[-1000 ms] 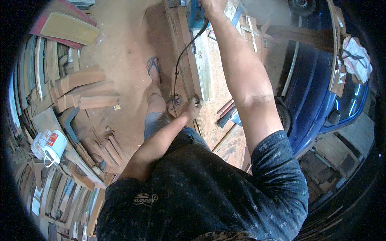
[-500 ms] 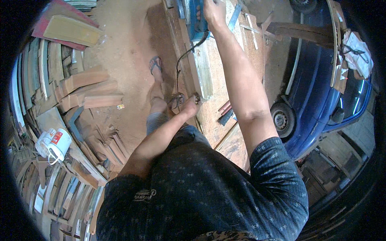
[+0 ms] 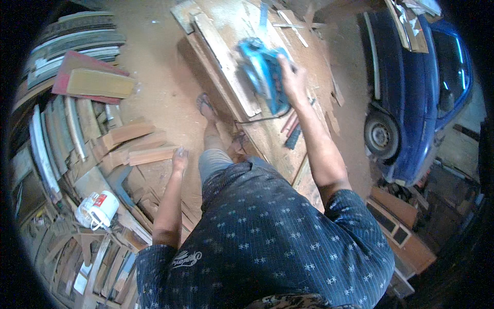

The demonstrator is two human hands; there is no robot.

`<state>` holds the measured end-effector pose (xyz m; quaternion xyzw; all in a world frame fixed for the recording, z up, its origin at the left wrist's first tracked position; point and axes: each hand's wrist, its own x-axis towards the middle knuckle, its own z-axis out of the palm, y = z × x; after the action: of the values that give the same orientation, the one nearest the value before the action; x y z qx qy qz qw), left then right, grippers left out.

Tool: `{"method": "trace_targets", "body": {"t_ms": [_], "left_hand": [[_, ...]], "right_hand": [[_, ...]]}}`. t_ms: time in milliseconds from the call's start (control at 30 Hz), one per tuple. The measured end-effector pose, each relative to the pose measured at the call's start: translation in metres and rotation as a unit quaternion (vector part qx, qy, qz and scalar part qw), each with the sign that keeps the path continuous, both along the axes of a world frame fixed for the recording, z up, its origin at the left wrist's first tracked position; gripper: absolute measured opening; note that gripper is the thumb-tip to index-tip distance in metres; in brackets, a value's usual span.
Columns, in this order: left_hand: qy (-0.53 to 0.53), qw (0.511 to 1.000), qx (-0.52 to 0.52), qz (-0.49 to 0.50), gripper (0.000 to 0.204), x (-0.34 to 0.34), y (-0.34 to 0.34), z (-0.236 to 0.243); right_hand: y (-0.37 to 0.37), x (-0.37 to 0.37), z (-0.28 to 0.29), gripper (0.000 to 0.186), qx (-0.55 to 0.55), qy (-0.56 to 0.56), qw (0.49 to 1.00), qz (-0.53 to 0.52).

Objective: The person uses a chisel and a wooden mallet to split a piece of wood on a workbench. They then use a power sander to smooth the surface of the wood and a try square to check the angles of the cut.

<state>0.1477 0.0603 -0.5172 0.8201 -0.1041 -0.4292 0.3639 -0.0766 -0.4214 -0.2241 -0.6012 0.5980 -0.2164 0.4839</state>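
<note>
My right hand (image 3: 294, 85) is closed round the handle of a blue electric planer (image 3: 267, 77). The planer is tilted and blurred, over the workbench on the right of a pale wooden board (image 3: 226, 62). Its dark cord (image 3: 260, 120) trails toward the bench's near left edge. Away from the bench, my left hand (image 3: 179, 158) hangs low on the left, by the end of a cut wooden piece (image 3: 152, 155) in the view. Its fingers are smeared, and nothing shows clearly in them.
Stacked timber (image 3: 77, 46) and offcuts fill the left side. A white bucket (image 3: 104, 207) stands among them. On the bench lie reddish strips with a dark-ended tool (image 3: 293, 138) and crossed thin slats (image 3: 293, 27). Beyond it, at right, is a blue vehicle (image 3: 411, 103).
My right hand has brought the planer nearer to me and tilted it. My left hand has swung left, away from the bench edge. The whole view has shifted.
</note>
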Motion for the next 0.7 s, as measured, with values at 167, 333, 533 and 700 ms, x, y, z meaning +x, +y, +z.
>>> {"method": "trace_targets", "body": {"t_ms": [167, 333, 533, 700], "left_hand": [[0.017, 0.987, 0.161, -0.020, 0.029, 0.022, 0.108, 0.019], [0.117, 0.981, 0.147, 0.052, 0.030, -0.039, 0.085, 0.070], [0.120, 0.983, 0.111, 0.083, 0.041, -0.073, 0.027, 0.126], [0.064, 0.995, 0.054, 0.060, 0.047, -0.069, -0.017, 0.152]], "right_hand": [[-0.001, -0.061, -0.061, 0.053, 0.026, -0.001, 0.995, -0.098], [0.002, -0.072, -0.149, 0.053, 0.025, -0.088, 0.974, -0.208], [0.048, -0.098, -0.172, 0.054, 0.003, 0.065, 0.985, -0.159], [0.121, -0.175, -0.207, 0.056, -0.075, 0.333, 0.937, -0.080]]}}
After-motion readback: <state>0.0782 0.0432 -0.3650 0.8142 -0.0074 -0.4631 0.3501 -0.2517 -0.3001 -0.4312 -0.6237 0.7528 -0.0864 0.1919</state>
